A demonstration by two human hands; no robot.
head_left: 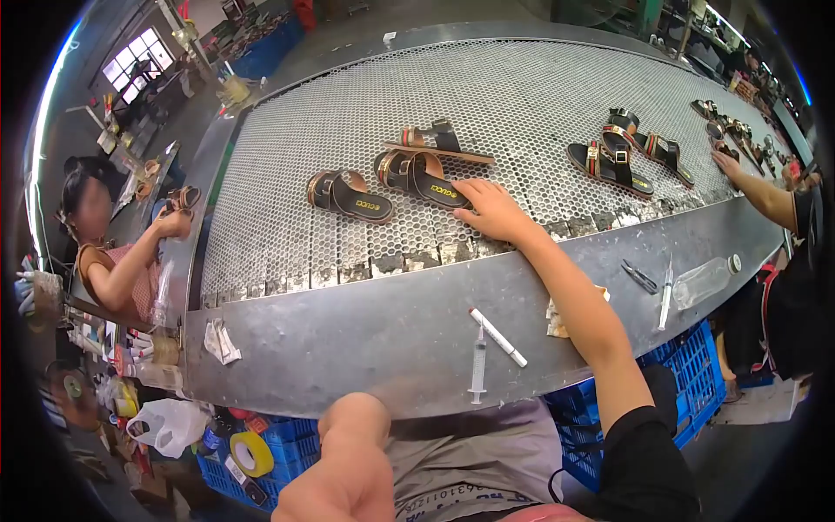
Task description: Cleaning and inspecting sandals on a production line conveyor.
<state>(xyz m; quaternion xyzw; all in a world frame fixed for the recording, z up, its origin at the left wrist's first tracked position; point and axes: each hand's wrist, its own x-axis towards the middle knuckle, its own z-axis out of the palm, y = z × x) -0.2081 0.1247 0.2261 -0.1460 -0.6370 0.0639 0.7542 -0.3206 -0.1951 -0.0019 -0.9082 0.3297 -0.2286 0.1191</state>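
Note:
My right hand [491,211] reaches over the perforated metal belt and grips the near end of a black sandal [428,184], thumb and fingers at the edge of its sole. A second black sandal [357,198] lies flat to its left. Just behind, another sandal [439,141] rests partly on the held one. All have wide straps and tan sole edges. At the lower edge, my left arm [352,444] is bent close to my body by the bench rim; its fingers cannot be made out.
On the steel ledge [287,348] lie a marker pen [497,337], a syringe [479,365], another syringe [666,296], snips [639,277], a clear bottle [706,283] and a crumpled cloth [221,342]. More sandals [622,165] sit on the belt rightward. Co-workers are at both sides; blue crates [687,370] stand below.

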